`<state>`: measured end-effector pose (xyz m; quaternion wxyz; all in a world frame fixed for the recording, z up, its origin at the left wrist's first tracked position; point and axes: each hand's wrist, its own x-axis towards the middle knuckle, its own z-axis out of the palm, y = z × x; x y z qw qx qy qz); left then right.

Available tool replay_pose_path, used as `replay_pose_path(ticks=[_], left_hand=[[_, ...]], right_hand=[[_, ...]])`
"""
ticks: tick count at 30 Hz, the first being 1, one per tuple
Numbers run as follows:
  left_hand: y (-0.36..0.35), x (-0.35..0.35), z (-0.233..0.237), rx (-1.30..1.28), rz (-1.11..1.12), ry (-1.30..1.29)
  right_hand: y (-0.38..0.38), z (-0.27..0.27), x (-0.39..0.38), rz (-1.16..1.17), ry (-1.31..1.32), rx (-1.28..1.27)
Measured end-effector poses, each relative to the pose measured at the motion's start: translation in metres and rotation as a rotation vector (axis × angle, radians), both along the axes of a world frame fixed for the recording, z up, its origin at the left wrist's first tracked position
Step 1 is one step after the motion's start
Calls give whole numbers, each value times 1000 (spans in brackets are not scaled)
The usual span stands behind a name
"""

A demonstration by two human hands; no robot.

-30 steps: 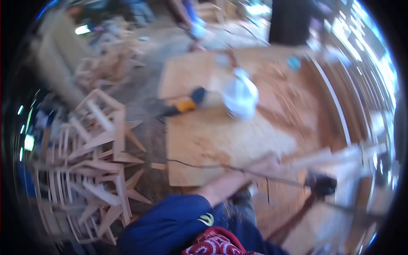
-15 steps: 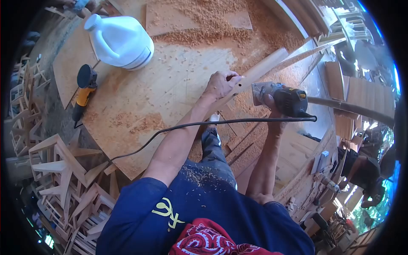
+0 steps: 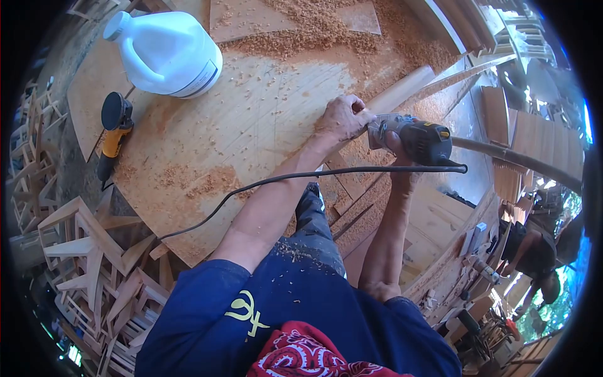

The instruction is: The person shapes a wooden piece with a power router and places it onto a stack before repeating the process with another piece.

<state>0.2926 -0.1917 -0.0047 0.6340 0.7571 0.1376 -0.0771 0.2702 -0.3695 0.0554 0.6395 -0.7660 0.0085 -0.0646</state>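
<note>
Compared with half a second ago, the black, round-bodied power router with a clear base guard (image 3: pixel 427 141) has closed in on the person's left hand (image 3: pixel 342 117), so the gap once showing between them is nearly gone. Largest around them is a broad, pale plywood work table (image 3: pixel 264 107) strewn with orange-brown shavings; on it, well apart from the hands, is a bulky white plastic jug with a handle (image 3: pixel 173 56). Next comes the long, pale, smooth wooden bar (image 3: pixel 400 91), its long axis slanting from the upper right, away from the person, to the lower left beneath the left hand. That hand is the nearer to the bar, its fingers curled closed over it; the right hand (image 3: pixel 396 147) is wrapped round the router's body, off to the right of the bar. The router's base lies just beside the left fingertips, at the bar's right-hand edge; whether it touches the wood cannot be told. Thinnest of all is the black power cord (image 3: pixel 364 169), crossing over the left forearm.
</note>
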Motion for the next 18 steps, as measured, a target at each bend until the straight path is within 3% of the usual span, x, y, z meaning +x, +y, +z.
replay_pose_path(ticks=[18], left_hand=[[4,4,-4,27,15,-55]], right_hand=[[21,3,7,-7,39,3]])
